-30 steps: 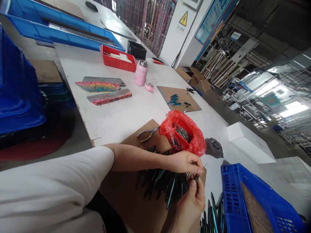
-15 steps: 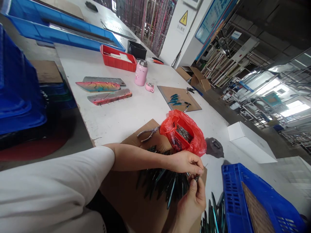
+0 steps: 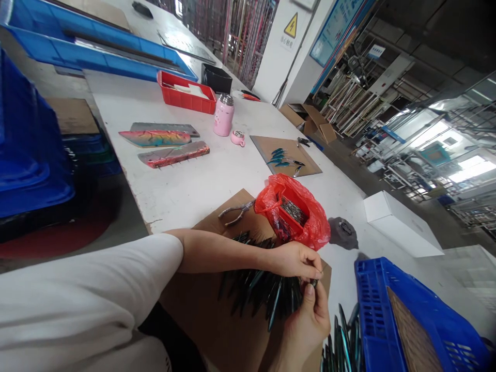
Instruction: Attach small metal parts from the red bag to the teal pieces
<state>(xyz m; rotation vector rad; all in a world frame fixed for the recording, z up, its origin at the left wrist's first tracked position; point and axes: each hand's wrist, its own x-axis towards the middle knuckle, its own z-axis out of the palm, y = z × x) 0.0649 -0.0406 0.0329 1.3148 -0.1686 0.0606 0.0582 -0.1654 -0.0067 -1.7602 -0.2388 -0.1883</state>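
My left hand reaches in from the left, thumb and fingers pinched together. Just below it, my right hand is closed, its thumb pressed against the fingers. Between the fingertips of both shows a small dark piece, mostly hidden by the fingers, so its kind is unclear. Under my left forearm lies a pile of slender dark green fishing lures on a cardboard sheet. Right behind my left hand is a red plastic bag around a red box holding many thin metal pieces.
A blue crate stands at the right, with more dark lures beside it. Farther back are a board with small blue lures, a pink bottle, a red tray, large painted lures and a white box.
Both hands stay pinched together at almost the same spot, with only slight finger movement. The whole view has shifted a little; nothing else has visibly moved.
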